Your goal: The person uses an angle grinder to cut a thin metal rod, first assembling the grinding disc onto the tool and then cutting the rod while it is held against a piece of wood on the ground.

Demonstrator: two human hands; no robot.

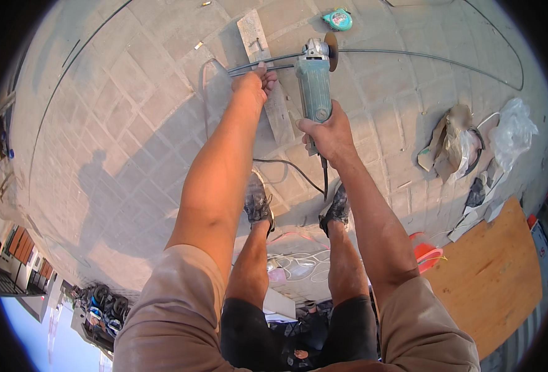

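My right hand [333, 133] is wrapped round the rear of a green angle grinder [314, 87]. The grinder points away from me, its brown disc [331, 52] standing on edge at the right of the metal head. To its left, my left hand [255, 82] has its fingers closed on thin metal rods [280, 58], which run sideways over a wooden plank [252, 37]. One long rod [404, 54] continues right, beyond the disc, and bends round at the far right. Whether the disc touches a rod I cannot tell.
A black power cord [292, 163] curls between my shoes. A turquoise tape measure [338, 20] lies beyond the grinder on the paving. At right are torn brown paper [452, 139], clear plastic [514, 133] and a wooden board [491, 273]. White cable [305, 266] lies tangled behind my feet.
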